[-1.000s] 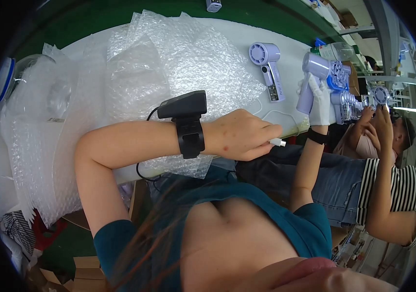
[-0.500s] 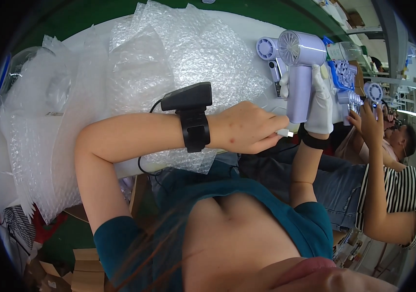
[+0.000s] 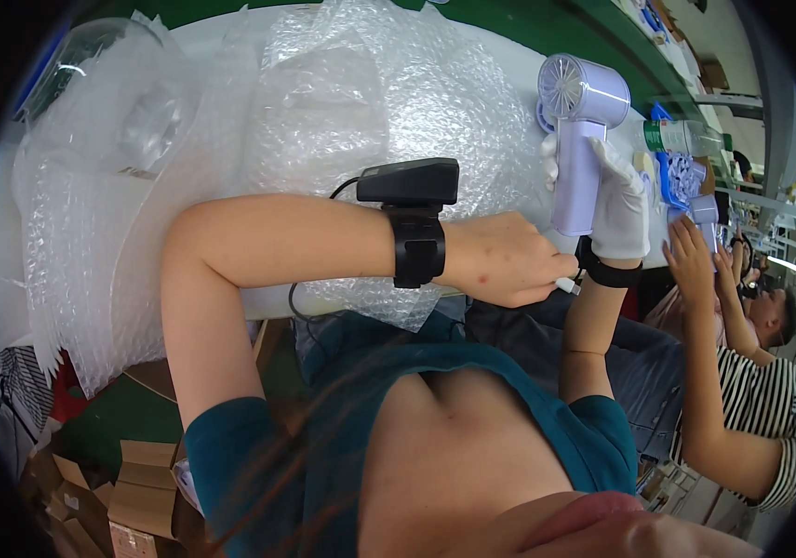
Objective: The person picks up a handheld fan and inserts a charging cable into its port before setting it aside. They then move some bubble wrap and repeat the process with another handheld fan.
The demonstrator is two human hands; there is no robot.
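At upper right of frame, gloved right hand (image 3: 616,205) curled round lilac fan (image 3: 578,163), bare left hand (image 3: 508,259) pinching 1 white plug (image 3: 568,285) lower down; judged best: steady fan, plug held straight.

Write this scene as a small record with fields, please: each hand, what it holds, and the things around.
Left hand: bare, holding a white plug
Right hand: white-gloved, holding a lilac fan
Plug and fan: apart
Wrists: black strap on each
Table: white, with bubble wrap left of the fan
Right side: blue basket with lilac parts; bottle
Co-worker: striped sleeve
Lower left: open cardboard box
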